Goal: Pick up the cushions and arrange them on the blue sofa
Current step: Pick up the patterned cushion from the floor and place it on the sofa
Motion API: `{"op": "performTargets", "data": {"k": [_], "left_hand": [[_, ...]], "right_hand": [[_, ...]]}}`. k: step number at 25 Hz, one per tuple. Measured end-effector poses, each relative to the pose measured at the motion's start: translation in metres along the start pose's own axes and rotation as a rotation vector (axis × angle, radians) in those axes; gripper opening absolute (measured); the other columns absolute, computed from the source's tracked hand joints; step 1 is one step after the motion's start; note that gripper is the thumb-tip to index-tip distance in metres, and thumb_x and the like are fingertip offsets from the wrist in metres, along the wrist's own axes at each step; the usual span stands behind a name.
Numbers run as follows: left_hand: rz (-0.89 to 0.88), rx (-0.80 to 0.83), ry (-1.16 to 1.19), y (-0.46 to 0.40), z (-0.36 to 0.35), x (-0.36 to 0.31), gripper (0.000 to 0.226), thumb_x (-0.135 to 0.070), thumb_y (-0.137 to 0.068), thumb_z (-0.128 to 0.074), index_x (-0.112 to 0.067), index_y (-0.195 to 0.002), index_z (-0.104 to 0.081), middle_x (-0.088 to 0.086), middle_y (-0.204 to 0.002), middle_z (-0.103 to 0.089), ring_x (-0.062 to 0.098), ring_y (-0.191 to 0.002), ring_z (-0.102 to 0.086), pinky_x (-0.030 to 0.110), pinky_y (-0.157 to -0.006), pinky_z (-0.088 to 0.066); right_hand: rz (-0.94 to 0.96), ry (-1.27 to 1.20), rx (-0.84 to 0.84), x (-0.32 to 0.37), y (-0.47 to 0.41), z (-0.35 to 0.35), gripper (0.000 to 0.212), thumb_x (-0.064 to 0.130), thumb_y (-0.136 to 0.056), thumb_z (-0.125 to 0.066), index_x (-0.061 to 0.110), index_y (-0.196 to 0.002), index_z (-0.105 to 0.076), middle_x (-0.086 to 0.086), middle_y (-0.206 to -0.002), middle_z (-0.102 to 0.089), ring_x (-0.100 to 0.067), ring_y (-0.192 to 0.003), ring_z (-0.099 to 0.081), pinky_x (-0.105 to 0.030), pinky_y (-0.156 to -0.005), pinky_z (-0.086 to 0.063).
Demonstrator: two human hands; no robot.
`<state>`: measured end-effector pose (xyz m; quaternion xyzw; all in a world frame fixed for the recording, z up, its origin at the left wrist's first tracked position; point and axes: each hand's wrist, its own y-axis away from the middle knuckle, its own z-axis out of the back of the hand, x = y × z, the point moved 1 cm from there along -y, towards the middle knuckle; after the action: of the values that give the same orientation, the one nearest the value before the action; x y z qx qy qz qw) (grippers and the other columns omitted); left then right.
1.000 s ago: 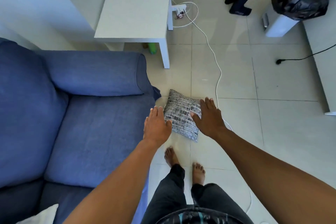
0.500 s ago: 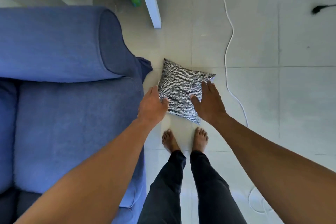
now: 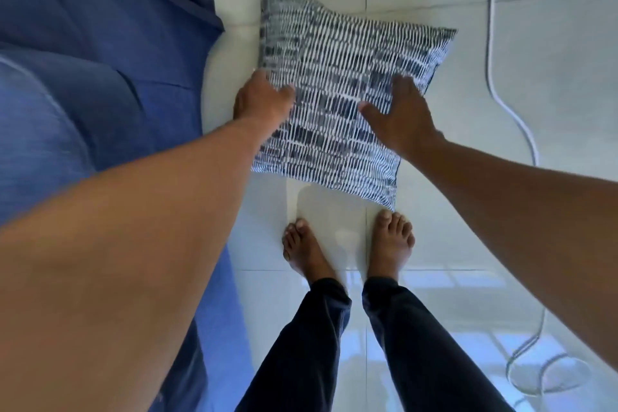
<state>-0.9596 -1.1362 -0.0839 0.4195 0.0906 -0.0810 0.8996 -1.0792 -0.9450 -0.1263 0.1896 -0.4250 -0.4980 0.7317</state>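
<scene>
A square cushion (image 3: 334, 53) with a black-and-white dashed pattern lies on the pale tiled floor, right beside the front edge of the blue sofa (image 3: 100, 60). My left hand (image 3: 261, 100) is at the cushion's left edge, with the thumb on top and the fingers curled round the side. My right hand (image 3: 401, 117) lies flat on the cushion's right half, fingers spread, closed on nothing. The picture is blurred by motion.
My bare feet (image 3: 307, 251) stand on the tiles just below the cushion's near corner. A white cable (image 3: 491, 43) runs down the floor to the right of the cushion and loops at the lower right.
The view has dropped much closer to the floor and the cushion fills more of it. My left hand has closed round the cushion's left edge. My right hand has slid further onto its top.
</scene>
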Motion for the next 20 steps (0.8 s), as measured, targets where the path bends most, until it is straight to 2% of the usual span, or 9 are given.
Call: {"op": "performTargets", "data": {"k": [2, 4, 6, 7, 9, 12, 16, 18, 20], "left_hand": [[0.059, -0.047, 0.068, -0.034, -0.022, 0.004, 0.066, -0.048, -0.098, -0.056, -0.012, -0.152, -0.043, 0.009, -0.145, -0.058, 0.029, -0.117, -0.062, 0.033, -0.09, -0.049], [0.173, -0.044, 0.192, -0.053, -0.038, 0.009, 0.077, -0.054, -0.095, -0.057, -0.01, -0.156, -0.038, 0.009, -0.153, -0.052, 0.029, -0.127, -0.057, 0.032, -0.096, -0.05], [0.255, 0.023, 0.338, -0.055, -0.048, 0.013, 0.081, -0.055, -0.093, -0.06, -0.009, -0.156, -0.038, 0.009, -0.157, -0.048, 0.026, -0.128, -0.053, 0.027, -0.092, -0.043], [0.285, 0.066, 0.395, -0.053, -0.053, 0.016, 0.079, -0.052, -0.093, -0.062, -0.009, -0.155, -0.039, 0.01, -0.16, -0.046, 0.026, -0.134, -0.05, 0.03, -0.098, -0.04], [0.309, 0.133, 0.463, -0.038, -0.054, 0.018, 0.076, -0.045, -0.093, -0.066, -0.01, -0.155, -0.04, 0.01, -0.164, -0.041, 0.027, -0.146, -0.041, 0.039, -0.115, -0.034], [0.295, 0.16, 0.545, 0.002, -0.036, 0.011, 0.075, -0.04, -0.093, -0.07, -0.009, -0.156, -0.041, 0.01, -0.165, -0.04, 0.028, -0.149, -0.039, 0.042, -0.12, -0.029], [0.253, 0.147, 0.705, 0.07, 0.009, -0.007, 0.085, -0.044, -0.085, -0.077, -0.012, -0.156, -0.044, 0.009, -0.16, -0.047, 0.03, -0.146, -0.045, 0.043, -0.122, -0.031], [0.203, 0.157, 0.786, 0.111, 0.042, -0.019, 0.096, -0.051, -0.07, -0.083, -0.012, -0.151, -0.051, 0.009, -0.152, -0.057, 0.028, -0.137, -0.054, 0.046, -0.12, -0.036], [0.181, 0.165, 0.844, 0.157, 0.077, -0.032, 0.087, -0.044, -0.082, -0.081, -0.01, -0.154, -0.046, 0.003, -0.151, -0.054, 0.018, -0.132, -0.051, 0.035, -0.118, -0.033]], "right_hand": [[-0.128, -0.18, -0.049, -0.018, -0.029, -0.016, 0.096, 0.065, -0.088, -0.064, 0.006, -0.158, -0.034, -0.017, -0.16, -0.043, -0.036, -0.146, -0.043, -0.046, -0.119, -0.039], [-0.291, -0.509, -0.136, -0.034, -0.044, -0.023, 0.088, 0.062, -0.081, -0.076, 0.009, -0.147, -0.051, -0.006, -0.132, -0.067, -0.024, -0.116, -0.066, -0.037, -0.098, -0.055], [-0.459, -0.783, -0.07, -0.04, -0.051, -0.022, 0.078, 0.057, -0.079, -0.082, 0.007, -0.135, -0.059, 0.003, -0.091, -0.063, -0.012, -0.072, -0.058, -0.029, -0.06, -0.048], [-0.512, -0.808, -0.009, -0.043, -0.05, -0.02, 0.07, 0.058, -0.079, -0.082, 0.008, -0.123, -0.061, 0.003, -0.079, -0.053, -0.011, -0.062, -0.046, -0.031, -0.052, -0.037], [-0.523, -0.805, 0.016, -0.044, -0.039, -0.012, 0.054, 0.056, -0.08, -0.083, 0.012, -0.094, -0.056, 0.001, -0.07, -0.038, -0.012, -0.056, -0.033, -0.036, -0.057, -0.029], [-0.474, -0.816, -0.029, -0.022, -0.004, 0.023, 0.053, 0.05, -0.081, -0.084, 0.022, -0.072, -0.04, 0.005, -0.067, -0.033, -0.011, -0.055, -0.031, -0.03, -0.063, -0.033], [-0.397, -0.79, -0.078, 0.023, 0.061, 0.091, 0.045, 0.041, -0.09, -0.079, 0.024, -0.069, -0.043, 0.006, -0.063, -0.038, -0.007, -0.048, -0.037, -0.025, -0.054, -0.03], [-0.348, -0.805, -0.113, 0.044, 0.097, 0.129, 0.035, 0.039, -0.089, -0.08, 0.026, -0.073, -0.053, 0.006, -0.068, -0.05, -0.007, -0.058, -0.046, -0.026, -0.063, -0.04], [-0.277, -0.809, -0.127, 0.069, 0.136, 0.169, 0.024, 0.04, -0.086, -0.083, 0.021, -0.089, -0.069, 0.006, -0.081, -0.064, -0.01, -0.074, -0.059, -0.029, -0.081, -0.045]]}}
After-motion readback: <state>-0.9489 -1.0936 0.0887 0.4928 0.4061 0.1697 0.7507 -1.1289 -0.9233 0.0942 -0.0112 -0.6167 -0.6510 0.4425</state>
